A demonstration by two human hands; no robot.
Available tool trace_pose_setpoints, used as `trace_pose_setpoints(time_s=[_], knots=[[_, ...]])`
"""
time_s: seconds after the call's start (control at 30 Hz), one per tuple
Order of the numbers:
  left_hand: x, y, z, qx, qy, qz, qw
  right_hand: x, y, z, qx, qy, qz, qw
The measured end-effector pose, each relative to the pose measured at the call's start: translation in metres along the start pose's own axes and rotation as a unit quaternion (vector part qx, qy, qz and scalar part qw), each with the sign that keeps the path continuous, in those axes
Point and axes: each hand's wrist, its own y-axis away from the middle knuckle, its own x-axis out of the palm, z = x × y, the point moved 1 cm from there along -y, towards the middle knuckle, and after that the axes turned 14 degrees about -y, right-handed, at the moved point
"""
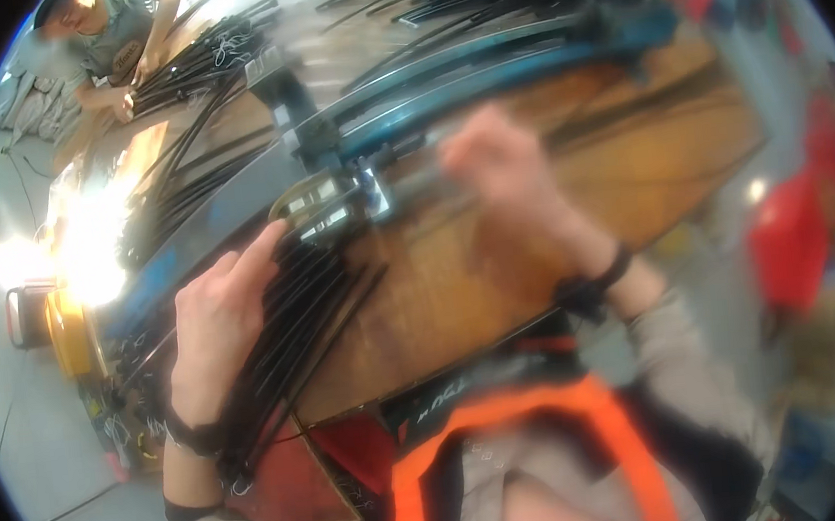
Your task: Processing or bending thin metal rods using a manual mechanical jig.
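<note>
1. The metal fixture (334,211) sits over the wooden table (413,316), just off my view's centre toward ten o'clock.
2. At its eight o'clock, my left hand (221,305) stretches a finger to its edge; I can't tell whether it grips.
3. At its three o'clock, my right hand (503,157) curls, its hold blurred.
4. Black rods (303,307) lie toward seven.
</note>
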Motion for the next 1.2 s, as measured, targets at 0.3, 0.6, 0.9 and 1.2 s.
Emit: trace_pose_setpoints(time_s=[0.3, 0.6, 0.9, 1.2], knots=[[-0.010, -0.015, -0.023, 0.043, 0.082, -0.021, 0.996, -0.011, 0.012, -0.012, -0.254, 0.152, -0.109, 0.949], [-0.028, -0.014, 0.015, -0.044, -0.072, -0.195, 0.977, -0.046, 0.005, -0.045, -0.206, 0.326, -0.139, 0.912], [-0.044, 0.038, 0.106, -0.182, -0.061, -0.153, 0.970, 0.051, -0.089, -0.074, -0.010, -0.132, 0.055, 0.990], [-0.024, 0.097, 0.101, -0.284, -0.021, -0.126, 0.950, 0.107, -0.146, -0.074, -0.162, 0.001, 0.160, 0.974]])
